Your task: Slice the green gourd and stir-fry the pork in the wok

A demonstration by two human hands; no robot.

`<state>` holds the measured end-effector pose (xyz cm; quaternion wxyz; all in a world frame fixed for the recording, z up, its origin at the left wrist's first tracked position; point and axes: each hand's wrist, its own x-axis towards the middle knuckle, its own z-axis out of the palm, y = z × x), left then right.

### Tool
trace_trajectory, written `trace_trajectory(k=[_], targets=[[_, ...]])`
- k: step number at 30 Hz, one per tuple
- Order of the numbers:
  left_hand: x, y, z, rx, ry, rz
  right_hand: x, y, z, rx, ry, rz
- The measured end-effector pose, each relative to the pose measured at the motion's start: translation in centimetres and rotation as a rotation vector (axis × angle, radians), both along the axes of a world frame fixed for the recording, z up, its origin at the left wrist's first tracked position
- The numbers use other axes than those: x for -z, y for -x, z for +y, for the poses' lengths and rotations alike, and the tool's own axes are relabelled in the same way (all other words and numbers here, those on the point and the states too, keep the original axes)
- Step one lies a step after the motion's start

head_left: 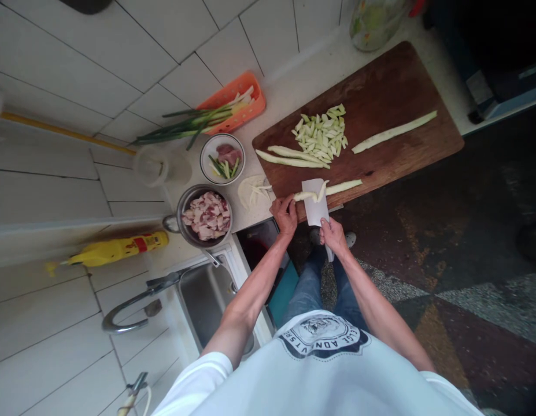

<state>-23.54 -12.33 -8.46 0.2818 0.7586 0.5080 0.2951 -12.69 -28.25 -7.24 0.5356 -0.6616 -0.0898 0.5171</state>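
While right hand grips cleaver by handle, left hand holds one end of pale vegetable strip, fingers bunched. Strip lies along near edge of cutting board, blade across it. Cut pieces heaped farther back.

On the white shirt we see a dark round badge with capital letters curving along its band; we make out "ADN" near the middle and what looks like "ELGE" to the right, but we cannot read the whole wording. On the yellow bottle, the red label bears marks too small for us to read.
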Motion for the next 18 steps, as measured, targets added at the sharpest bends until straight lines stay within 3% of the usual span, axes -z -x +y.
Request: trace_trajectory(k=[7, 18], targets=[[-0.2, -0.2, 0.0, -0.013, 0.001, 0.020, -0.2, -0.1, 1.0, 0.018, -0.024, 0.020], [-0.2, -0.4, 0.2, -0.021, 0.026, -0.009, 0.0, 1.7, -0.6, -0.056, -0.012, -0.031]])
